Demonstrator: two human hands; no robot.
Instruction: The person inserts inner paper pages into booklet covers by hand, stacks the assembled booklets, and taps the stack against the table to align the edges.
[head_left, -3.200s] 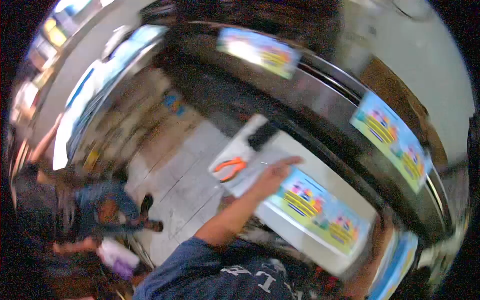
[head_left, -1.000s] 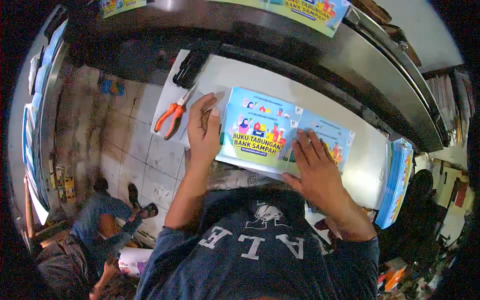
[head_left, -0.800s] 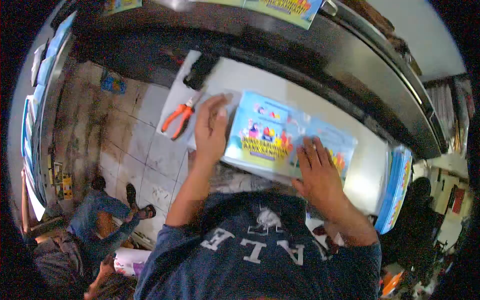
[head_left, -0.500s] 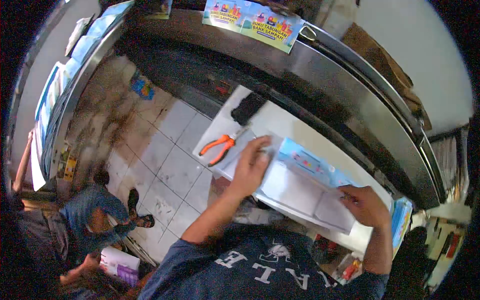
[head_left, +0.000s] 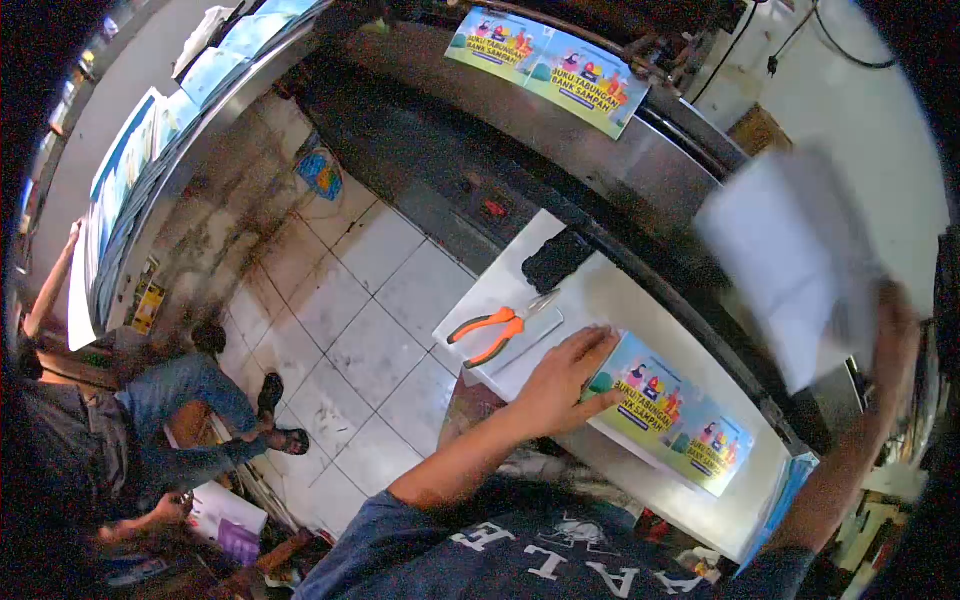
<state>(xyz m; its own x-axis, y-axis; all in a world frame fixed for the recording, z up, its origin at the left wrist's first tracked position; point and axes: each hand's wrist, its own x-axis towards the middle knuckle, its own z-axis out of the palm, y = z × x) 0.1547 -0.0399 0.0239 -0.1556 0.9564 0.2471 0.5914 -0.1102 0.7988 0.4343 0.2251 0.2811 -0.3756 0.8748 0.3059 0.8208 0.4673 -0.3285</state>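
Observation:
On the white board [head_left: 720,370] lies a colourful printed sheet [head_left: 668,412] reading "Buku Tabungan Bank Sampah". My left hand [head_left: 570,385] rests on the sheet's left end, fingers spread a little. My right hand [head_left: 893,325] is raised at the far right and grips the edge of a motion-blurred sheet [head_left: 785,260], its whitish side showing. Left of my left hand are orange-handled pliers [head_left: 487,333], with a black object [head_left: 556,262] just above them. A similar printed pair [head_left: 545,68] lies on the dark machine's top edge.
A dark metal machine [head_left: 400,140] curves behind the board. More sheets [head_left: 120,190] are stacked on a ledge at the upper left. At the lower left, a seated person [head_left: 190,400] is beside a white and purple item [head_left: 225,520]. Blue-edged sheets [head_left: 785,500] stand at the board's right end.
My right hand has lifted a sheet off the board and swung it up to the right. Another printed sheet now shows face up under my left hand. The view has turned.

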